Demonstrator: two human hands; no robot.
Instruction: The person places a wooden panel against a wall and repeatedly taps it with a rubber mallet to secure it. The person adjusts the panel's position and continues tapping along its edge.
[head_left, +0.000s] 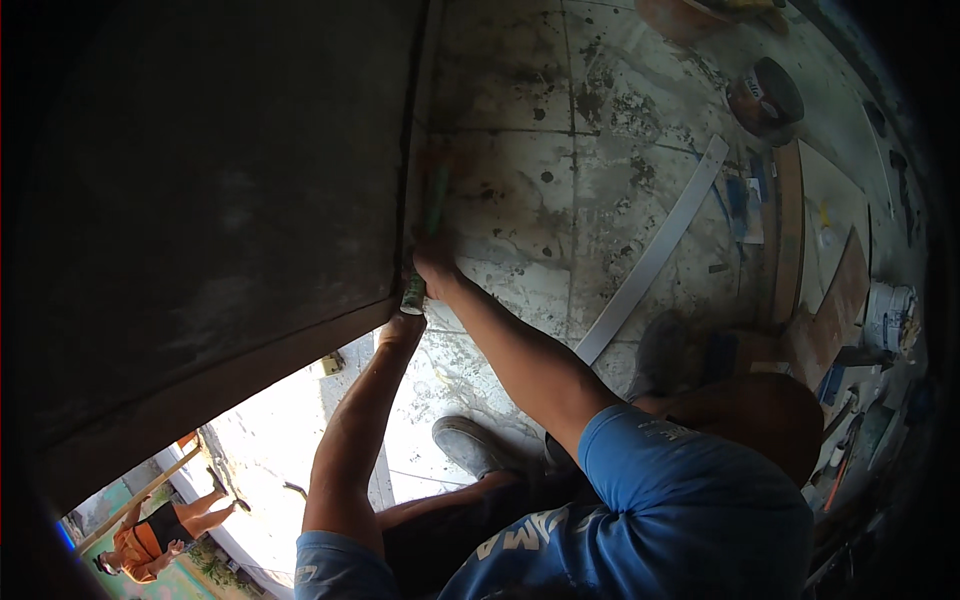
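A large dark panel (pixel 230 190) fills the left and upper left, its long edge beside both hands. My right hand (pixel 435 272) is closed around a slim green tool (pixel 413 292) at the panel's lower right corner. A blurred green shape (pixel 437 195) lies beyond that hand, along the panel's edge; whether it belongs to the same tool, I cannot tell. Just below the tool's pale end is my left hand (pixel 402 328), close against the panel's corner. Its fingers are mostly hidden, so its grip does not show.
Stained floor tiles (pixel 520 190) lie under my shoes. A long pale strip (pixel 655 250) slants across them. At right are a round dark tub (pixel 765 98), boards (pixel 835 230) and a white bucket (pixel 890 315). A person in orange (pixel 140 550) is outside at lower left.
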